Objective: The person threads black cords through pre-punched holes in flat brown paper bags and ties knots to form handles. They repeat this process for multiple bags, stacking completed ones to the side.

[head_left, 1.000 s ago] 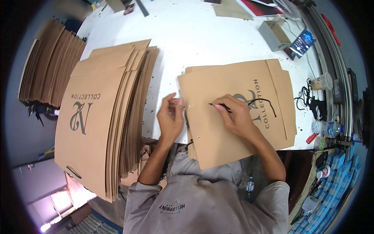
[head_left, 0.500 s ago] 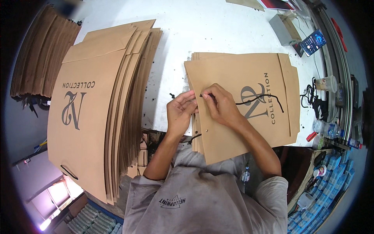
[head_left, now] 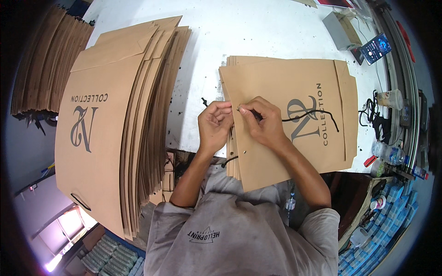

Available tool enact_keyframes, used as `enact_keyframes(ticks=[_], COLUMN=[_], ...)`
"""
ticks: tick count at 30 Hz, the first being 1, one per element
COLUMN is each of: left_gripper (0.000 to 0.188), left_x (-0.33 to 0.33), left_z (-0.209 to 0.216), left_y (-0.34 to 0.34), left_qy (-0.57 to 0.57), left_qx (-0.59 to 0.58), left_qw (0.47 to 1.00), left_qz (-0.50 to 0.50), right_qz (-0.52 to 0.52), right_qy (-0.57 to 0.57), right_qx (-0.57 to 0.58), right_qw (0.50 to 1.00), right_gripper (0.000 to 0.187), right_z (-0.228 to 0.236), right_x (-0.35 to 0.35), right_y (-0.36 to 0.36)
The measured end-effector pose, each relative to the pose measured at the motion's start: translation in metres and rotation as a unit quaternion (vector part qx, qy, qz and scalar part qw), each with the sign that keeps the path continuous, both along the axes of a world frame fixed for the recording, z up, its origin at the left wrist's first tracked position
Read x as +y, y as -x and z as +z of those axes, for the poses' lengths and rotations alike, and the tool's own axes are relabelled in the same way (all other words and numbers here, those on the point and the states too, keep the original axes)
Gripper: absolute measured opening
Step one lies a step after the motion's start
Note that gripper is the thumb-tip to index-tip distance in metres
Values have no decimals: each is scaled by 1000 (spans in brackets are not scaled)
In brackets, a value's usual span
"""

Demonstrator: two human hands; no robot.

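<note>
Head view: paper bag [head_left: 262, 83] atop the right-side pile [head_left: 233, 170].
Near hole [head_left: 245, 152]: bare, 1 threading probably left.
Left hand [head_left: 215, 126]: at bag's edge, grip unclear.
Right hand [head_left: 266, 120]: pinched on black cord [head_left: 294, 119], threading apparently unfinished.
Farther left: stack [head_left: 149, 138], its top bag [head_left: 87, 175] corded, apparently done.

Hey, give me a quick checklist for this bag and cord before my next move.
1. Cord in the right hand's grip: ok, pinched between fingers and thumb.
2. Left hand in place: ok, at the bag's left edge.
3. Cord tip through the bag: cannot tell, too small beside the fingertips.
4. Lower hole uncovered: ok.
5. Bag squared with the bags below: not ok, edges are offset.
6. Cup clear of the bag: ok, apart on the right.
</note>
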State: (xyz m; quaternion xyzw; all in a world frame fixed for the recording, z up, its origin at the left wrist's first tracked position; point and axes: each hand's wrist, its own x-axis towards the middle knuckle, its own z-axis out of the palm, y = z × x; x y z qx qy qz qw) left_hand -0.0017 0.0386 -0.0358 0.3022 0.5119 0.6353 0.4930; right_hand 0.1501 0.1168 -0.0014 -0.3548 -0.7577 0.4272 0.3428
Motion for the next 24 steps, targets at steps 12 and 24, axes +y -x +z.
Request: enact_keyframes(ticks=[12, 24], left_gripper=[26, 55], left_x=[-40, -26], left_z=[43, 22], left_y=[11, 14], left_qy=[-42, 33], left_qx=[195, -35], left_qw=[980, 991], left_qz=[-3, -122], right_qz=[49, 54], right_qy=[-18, -12], right_qx=[3, 121], right_qw=[999, 991], right_gripper=[20, 12], right_z=[16, 31], right_x=[-17, -57], right_y=[1, 8])
